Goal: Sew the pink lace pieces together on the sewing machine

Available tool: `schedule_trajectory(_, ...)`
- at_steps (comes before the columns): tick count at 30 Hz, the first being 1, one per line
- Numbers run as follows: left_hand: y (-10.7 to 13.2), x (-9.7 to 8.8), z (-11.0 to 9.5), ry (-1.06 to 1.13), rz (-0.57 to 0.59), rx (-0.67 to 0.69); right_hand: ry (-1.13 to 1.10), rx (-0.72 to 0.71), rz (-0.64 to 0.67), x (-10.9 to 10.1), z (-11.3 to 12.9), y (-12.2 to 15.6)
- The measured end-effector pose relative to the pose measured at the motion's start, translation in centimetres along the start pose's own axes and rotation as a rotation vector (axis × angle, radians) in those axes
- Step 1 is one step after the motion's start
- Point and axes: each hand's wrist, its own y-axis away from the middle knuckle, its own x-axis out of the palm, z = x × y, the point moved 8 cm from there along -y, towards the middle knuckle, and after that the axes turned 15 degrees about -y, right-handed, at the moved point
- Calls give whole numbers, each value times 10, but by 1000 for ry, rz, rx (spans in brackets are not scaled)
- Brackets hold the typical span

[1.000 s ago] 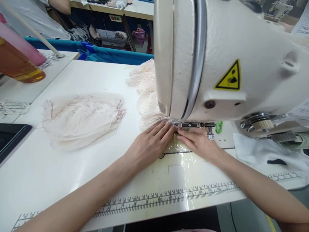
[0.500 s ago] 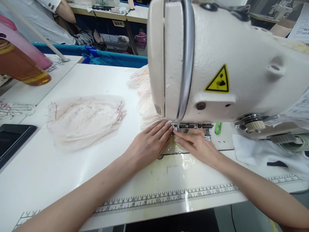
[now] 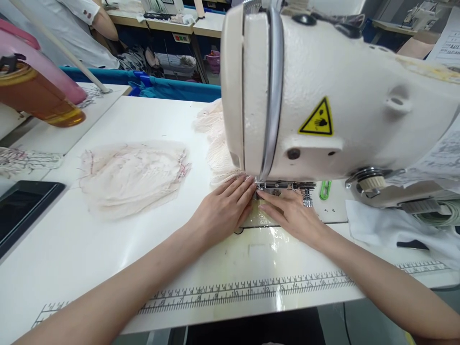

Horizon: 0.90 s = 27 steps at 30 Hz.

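Observation:
A sheer, pale cream gathered fabric point(image 3: 217, 153) lies at the left of the sewing machine point(image 3: 312, 72), partly hidden behind its head. My left hand point(image 3: 226, 203) rests flat on the near edge of this fabric, fingers stretched together toward the presser foot point(image 3: 259, 187). On the other side of the foot is my right hand point(image 3: 293, 211), its index finger reaching to the foot and its thumb apart. Some of its fingers are hidden beneath the machine parts. Whatever lies under the fingertips is too small to make out.
A second cream fabric piece point(image 3: 134, 179) with red threads lies left on the table. Farther left are a phone point(image 3: 27, 211), an amber bottle point(image 3: 39, 96) and a pink bottle point(image 3: 53, 67). A green clip point(image 3: 325, 190) and white cloth point(image 3: 381, 225) lie right. A person point(image 3: 82, 28) is behind.
The view has shifted a little, so the items at the left appear slightly farther right. Both hands stay at the presser foot in nearly the same pose.

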Motion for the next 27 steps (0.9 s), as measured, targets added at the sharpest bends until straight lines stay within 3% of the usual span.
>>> schedule_trajectory(11, 1, -3, 1, -27, 4, -16, -117, -42, -83, -2, -9, 3)
schedule_trajectory(16, -2, -14, 1, 17, 65, -45, 11, -129, -108, -1, -5, 8)
schedule_trajectory(18, 1, -17, 25, 38, 176, -234, 67, -178, -146, -2, -1, 11)
schedule_trajectory(21, 23, -24, 84, -31, 301, -605, 171, -252, -198, -4, 4, 15)
schedule_trajectory(24, 53, -26, 132, -57, 351, -769, 245, -335, -218, -5, 12, 18)
schedule_trajectory(27, 78, -16, 160, 29, 388, -839, 277, -395, -204, -5, 17, 19)
